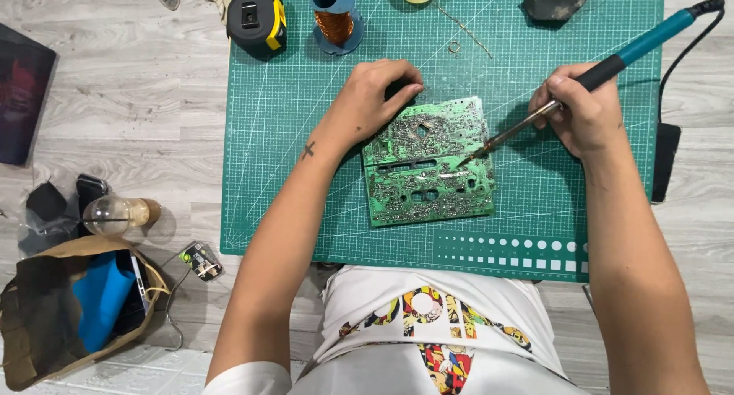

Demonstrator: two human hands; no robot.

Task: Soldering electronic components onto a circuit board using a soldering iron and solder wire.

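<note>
Left hand (372,97), fingers curled, presses the green circuit board (428,163) onto the cutting mat (283,135). Right hand (581,112) grips a soldering iron (612,66), tip touching the board.

Single head view, straight down, close over green cutting mat (306,135).
</note>
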